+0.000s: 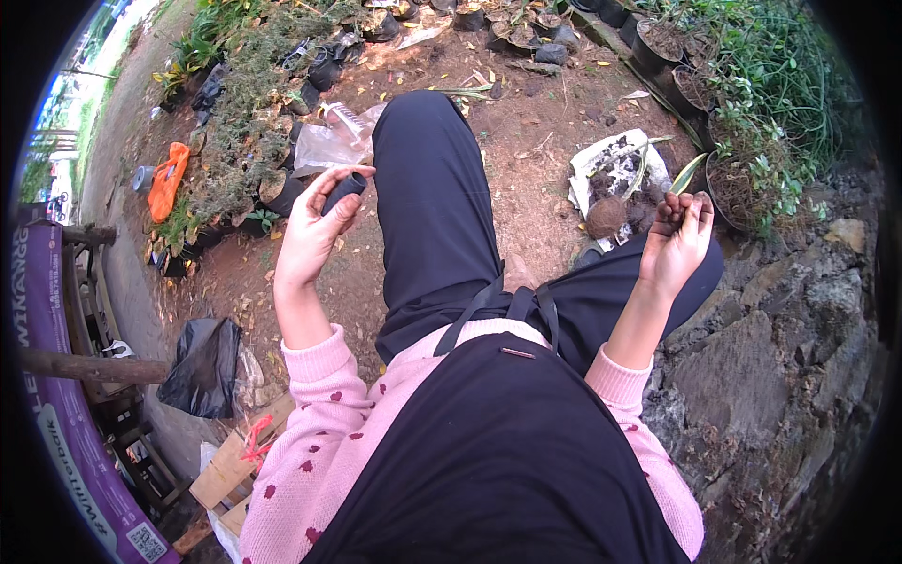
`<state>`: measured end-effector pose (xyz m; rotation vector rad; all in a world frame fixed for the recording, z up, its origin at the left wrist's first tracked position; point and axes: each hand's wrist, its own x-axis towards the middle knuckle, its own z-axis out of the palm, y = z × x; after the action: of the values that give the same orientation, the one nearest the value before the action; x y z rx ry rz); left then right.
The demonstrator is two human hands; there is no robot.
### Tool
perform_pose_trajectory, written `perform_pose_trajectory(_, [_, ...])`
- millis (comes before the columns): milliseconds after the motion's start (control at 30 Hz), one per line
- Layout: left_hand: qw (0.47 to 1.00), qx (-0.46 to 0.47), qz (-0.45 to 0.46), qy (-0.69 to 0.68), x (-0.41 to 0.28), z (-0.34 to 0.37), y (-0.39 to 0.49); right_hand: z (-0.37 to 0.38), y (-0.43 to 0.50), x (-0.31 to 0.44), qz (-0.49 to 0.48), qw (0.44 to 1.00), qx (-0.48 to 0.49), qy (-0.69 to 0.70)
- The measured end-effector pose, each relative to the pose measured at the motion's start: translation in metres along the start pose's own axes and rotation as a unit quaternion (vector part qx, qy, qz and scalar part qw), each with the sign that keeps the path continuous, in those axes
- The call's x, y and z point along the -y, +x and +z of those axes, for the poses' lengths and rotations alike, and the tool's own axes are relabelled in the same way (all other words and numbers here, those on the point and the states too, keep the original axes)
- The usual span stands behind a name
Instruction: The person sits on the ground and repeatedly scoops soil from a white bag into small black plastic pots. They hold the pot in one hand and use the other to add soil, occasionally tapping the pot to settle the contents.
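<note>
A small black tube, open at its upper end, is held in my left hand, beside my left knee. My right hand is raised over my right knee with its fingertips together; they look soiled, and whether they pinch something small I cannot tell. Just beyond that hand, a variegated pointed leaf rises. Left of it on the ground lies a white plastic sack with dark soil, leaves and a brown fibrous ball. A clear plastic bag lies beyond my left hand.
Potted plants line the left, and more black pots stand at the right. An orange bag lies beside a grey tape roll. A black plastic bag and a wooden crate are at the lower left; rough stonework is at the right.
</note>
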<state>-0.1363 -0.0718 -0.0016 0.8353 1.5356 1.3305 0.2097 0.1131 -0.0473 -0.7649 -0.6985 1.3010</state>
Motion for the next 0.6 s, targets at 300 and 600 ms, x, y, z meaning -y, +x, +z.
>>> perform_pose_trajectory(300, [0.996,0.030,-0.014,0.078,-0.004,0.005,0.004,-0.005,0.001,0.001,-0.033,0.998,-0.045,-0.025])
perform_pose_trajectory(600, [0.994,0.040,-0.087,0.049,-0.013,-0.022,-0.011,-0.033,0.023,0.016,-0.100,0.982,-0.145,-0.071])
